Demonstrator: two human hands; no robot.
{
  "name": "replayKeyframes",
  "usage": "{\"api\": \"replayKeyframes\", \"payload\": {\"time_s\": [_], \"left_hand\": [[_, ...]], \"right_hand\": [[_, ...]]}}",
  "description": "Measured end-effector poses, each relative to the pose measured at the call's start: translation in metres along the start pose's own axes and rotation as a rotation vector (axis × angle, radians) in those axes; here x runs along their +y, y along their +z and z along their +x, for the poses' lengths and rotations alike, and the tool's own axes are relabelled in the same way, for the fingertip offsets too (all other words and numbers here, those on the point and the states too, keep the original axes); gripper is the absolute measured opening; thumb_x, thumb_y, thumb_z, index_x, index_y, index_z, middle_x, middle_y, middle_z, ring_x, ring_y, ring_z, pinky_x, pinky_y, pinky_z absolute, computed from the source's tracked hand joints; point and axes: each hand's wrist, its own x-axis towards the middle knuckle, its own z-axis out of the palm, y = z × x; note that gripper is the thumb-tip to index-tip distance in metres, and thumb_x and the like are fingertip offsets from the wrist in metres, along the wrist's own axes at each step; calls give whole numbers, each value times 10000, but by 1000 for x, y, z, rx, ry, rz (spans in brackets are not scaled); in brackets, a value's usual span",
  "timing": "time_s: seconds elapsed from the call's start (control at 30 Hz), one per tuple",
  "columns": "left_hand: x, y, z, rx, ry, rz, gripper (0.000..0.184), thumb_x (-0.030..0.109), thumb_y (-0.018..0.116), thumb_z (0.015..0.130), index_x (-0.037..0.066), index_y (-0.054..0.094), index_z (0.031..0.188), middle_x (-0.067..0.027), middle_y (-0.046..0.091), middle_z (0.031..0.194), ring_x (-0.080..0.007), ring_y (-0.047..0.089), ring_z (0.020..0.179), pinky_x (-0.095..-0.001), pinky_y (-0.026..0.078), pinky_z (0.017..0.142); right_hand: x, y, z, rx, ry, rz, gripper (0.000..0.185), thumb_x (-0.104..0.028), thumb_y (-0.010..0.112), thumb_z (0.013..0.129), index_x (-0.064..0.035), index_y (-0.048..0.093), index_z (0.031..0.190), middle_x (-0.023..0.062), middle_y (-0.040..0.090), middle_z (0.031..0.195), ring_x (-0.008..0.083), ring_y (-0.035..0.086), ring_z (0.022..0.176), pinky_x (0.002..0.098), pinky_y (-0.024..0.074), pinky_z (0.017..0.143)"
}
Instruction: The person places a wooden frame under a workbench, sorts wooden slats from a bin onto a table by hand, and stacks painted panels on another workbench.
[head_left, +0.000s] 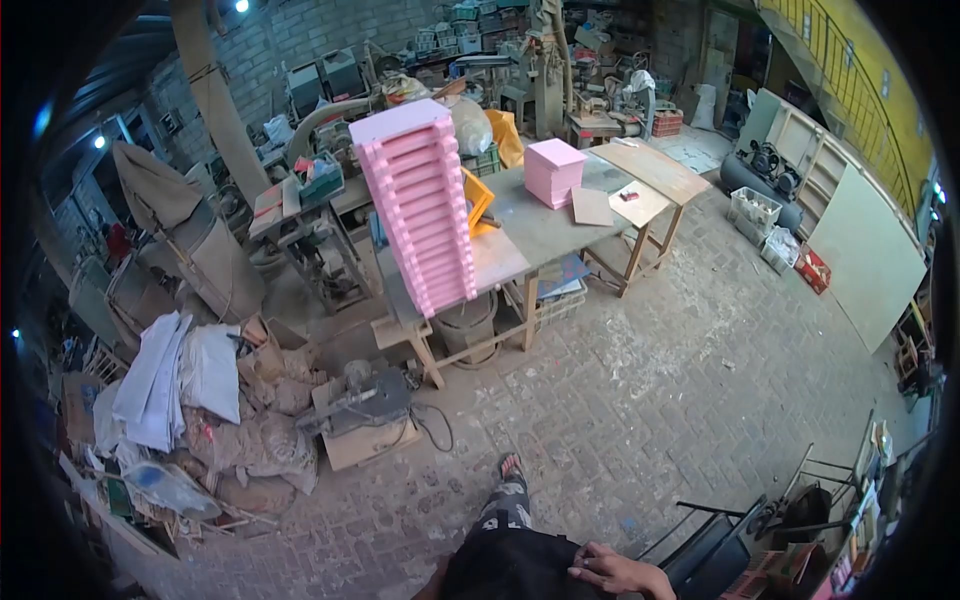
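A pale green board (pixel 868 262) leans near a yellow staircase (pixel 850 72).

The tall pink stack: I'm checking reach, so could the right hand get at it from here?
Probably not yet: the right hand is low, near the view's bottom edge, and brick floor lies between it and the pink stack. Nothing seems to block walking there.

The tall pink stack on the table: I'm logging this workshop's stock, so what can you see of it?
The tall pink stack of layered pieces stands near the left end of the grey-topped wooden table, looking tilted in this curved view. A smooth, flat panel tops many layers with knobbly projecting edges and shadowed recesses. It could be painted wood or foam; I can't tell. Contact with the yellow-orange frame beside it is unclear. The person's right hand doesn't touch it.
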Motion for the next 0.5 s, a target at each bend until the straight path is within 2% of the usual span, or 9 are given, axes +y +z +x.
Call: {"api": "replayKeyframes", "payload": {"time_s": [0.1,0.17,0.23,0.3,0.37,0.5], "left_hand": [[35,-50,67,41,169,0,238,303,617,811,100,716,885,-154,692,910,-350,664,897,-473,498,806],[59,-85,111,107,264,-7,243,307,616,812,99,716,888,-156,692,912,-345,665,900,-469,501,801],[78,-112,165,197,228,-65,226,274,614,821,90,707,914,-181,686,910,-333,670,902,-428,511,792],[107,-146,202,258,160,-336,211,239,616,834,74,687,946,-198,680,924,-312,675,902,-399,518,788],[142,-185,228,290,78,-292,211,216,613,852,67,664,992,-181,682,951,-301,673,902,-375,524,796],[191,-232,261,284,132,-416,231,237,603,878,69,647,1030,-157,686,977,-285,670,919,-367,522,810]], "right_hand": [[-19,-42,29,121,17,88,379,-335,499,1006,-37,628,1200,148,505,1247,284,479,1211,356,378,1040],[-39,-78,49,159,-27,40,374,-329,505,1005,-29,631,1187,150,515,1232,275,489,1203,346,383,1037],[-45,-102,68,172,-60,-2,366,-321,509,1004,-24,634,1178,147,531,1208,267,493,1196,341,388,1032],[-30,-123,85,166,-77,-42,356,-309,511,1005,-21,636,1175,138,551,1176,260,493,1191,341,394,1026],[-13,-144,96,153,-43,-20,358,-314,495,1010,-27,635,1171,131,572,1133,262,487,1163,363,382,1007],[-24,-178,115,265,-69,86,340,-312,515,1001,-26,664,1107,118,578,1072,266,518,1093,365,399,968]]}}
